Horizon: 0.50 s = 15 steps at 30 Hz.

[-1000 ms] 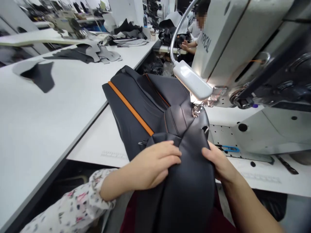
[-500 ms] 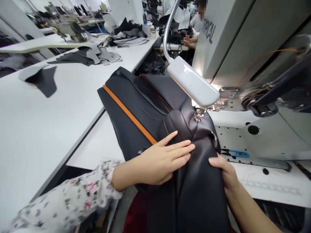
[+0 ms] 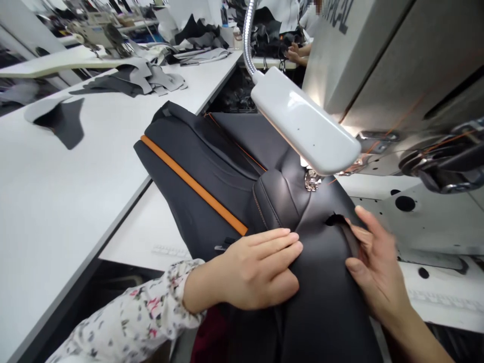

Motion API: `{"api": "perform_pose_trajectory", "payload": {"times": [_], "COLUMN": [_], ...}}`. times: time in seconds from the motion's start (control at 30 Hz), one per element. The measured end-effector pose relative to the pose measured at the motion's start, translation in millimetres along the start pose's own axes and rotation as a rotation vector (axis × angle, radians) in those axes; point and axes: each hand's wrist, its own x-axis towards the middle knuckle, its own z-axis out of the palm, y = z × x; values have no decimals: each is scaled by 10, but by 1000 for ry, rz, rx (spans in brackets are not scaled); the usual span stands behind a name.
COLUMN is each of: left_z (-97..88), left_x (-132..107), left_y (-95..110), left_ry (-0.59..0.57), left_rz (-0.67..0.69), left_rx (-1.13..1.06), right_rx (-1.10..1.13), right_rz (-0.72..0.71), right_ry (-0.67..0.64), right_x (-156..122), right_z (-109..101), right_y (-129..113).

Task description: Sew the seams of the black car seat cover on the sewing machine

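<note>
- A white table [image 3: 109, 136] stood on the left.
- The left hand [image 3: 260, 269] lay flat on the black cover [image 3: 325, 287], fingers close together.
- The right hand [image 3: 381, 267] touched its right edge; I couldn't tell if it pinched.
- The cover ran long ways toward the metal foot [image 3: 312, 180], ahead of both hands.
- The right hand, nearer the hole [image 3: 335, 219], was spread wider than half a second before.

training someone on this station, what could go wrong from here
The black cover creases beside the presser foot, so a fold might get caught in the stitching. Its near end hangs off the table toward the lap, so its weight could drag the seam. The left hand lies on the cover and might slide too near the foot.
</note>
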Motion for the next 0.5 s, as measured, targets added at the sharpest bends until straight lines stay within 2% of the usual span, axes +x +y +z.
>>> {"api": "perform_pose_trajectory", "payload": {"times": [0.07, 0.13, 0.3, 0.5], "left_z": [-18, 1, 103, 139], "left_x": [20, 24, -12, -9], "left_y": [27, 42, 55, 54], "left_ry": [-3, -11, 2, 5], "left_rz": [45, 53, 44, 66], "left_rx": [45, 73, 90, 90], "right_rx": [-163, -253, -266, -164], "right_rz": [-44, -63, -61, -23], "right_ry": [-147, -233, -270, -305], "right_x": [81, 167, 303, 446], "right_z": [-47, -79, -148, -225], "right_y": [13, 23, 27, -18]}}
